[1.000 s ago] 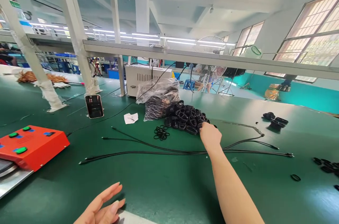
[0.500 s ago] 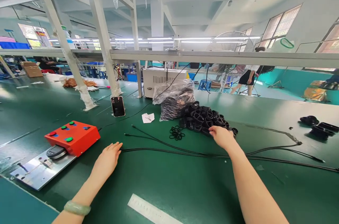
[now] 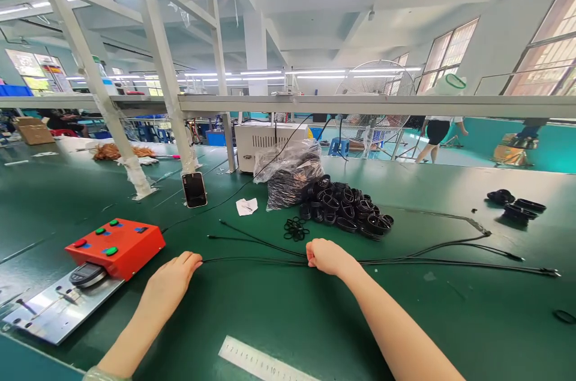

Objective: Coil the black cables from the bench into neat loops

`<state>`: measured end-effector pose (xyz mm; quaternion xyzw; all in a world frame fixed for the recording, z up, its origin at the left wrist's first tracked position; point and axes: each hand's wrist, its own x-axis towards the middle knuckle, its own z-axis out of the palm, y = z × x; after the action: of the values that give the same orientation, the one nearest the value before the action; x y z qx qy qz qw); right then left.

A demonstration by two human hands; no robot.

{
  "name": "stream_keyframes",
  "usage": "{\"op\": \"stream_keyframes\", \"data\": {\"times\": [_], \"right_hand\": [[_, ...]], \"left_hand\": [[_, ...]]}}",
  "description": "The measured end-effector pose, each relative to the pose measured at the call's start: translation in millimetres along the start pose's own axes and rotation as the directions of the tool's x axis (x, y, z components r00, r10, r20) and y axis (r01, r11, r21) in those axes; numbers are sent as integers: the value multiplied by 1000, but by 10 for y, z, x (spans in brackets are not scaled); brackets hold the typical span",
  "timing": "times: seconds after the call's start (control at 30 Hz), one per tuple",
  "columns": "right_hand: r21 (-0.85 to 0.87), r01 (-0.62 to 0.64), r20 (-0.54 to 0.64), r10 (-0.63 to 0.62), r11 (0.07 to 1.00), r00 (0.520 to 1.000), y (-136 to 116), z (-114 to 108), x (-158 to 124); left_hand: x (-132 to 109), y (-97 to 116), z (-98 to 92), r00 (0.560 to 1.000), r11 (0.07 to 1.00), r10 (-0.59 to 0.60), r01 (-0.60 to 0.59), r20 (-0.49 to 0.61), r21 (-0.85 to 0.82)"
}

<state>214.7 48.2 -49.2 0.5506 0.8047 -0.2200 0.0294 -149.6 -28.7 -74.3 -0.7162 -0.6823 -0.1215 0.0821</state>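
My right hand (image 3: 326,256) lies on the long black cables (image 3: 405,262), its fingers closed around them. My left hand (image 3: 173,278) sits at the cables' left end, fingertips beside the tip, and I cannot tell whether it grips them. Above both hands is a heap of black rubber rings (image 3: 344,208), with a small bunch of thin black O-rings (image 3: 296,229) to its left. A clear plastic bag (image 3: 290,178) of more black pieces stands behind the heap.
An orange-red box with buttons (image 3: 114,248) stands on a steel plate (image 3: 58,312) at left. A steel ruler (image 3: 265,362) lies near me. A phone (image 3: 194,189), white machine (image 3: 265,146) and black parts (image 3: 515,204) sit on the green bench. A person (image 3: 436,132) stands beyond it.
My right hand has moved left and nearer me, from the edge of the ring heap onto the cables. My left hand has stayed near the cable end. The view has levelled slightly.
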Motion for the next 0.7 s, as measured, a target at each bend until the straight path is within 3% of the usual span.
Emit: {"op": "stream_keyframes", "data": {"times": [0.2,0.4,0.53,0.7], "right_hand": [[-10,11,33,-10,1000,999,35,-30,-51],[40,71,-44,-69,997,997,33,-38,-179],[131,151,-136,-133,980,982,18,-42,-541],[288,256,-201,-203,923,958,10,-9,-1175]], "left_hand": [[-3,-137,-149,997,999,-6,4,-74,-33],[28,-21,55,992,989,64,-77,-105,-125],[-92,119,260,985,965,138,-157,-102,-211],[-207,102,539,962,879,220,-268,-164,-394]]}}
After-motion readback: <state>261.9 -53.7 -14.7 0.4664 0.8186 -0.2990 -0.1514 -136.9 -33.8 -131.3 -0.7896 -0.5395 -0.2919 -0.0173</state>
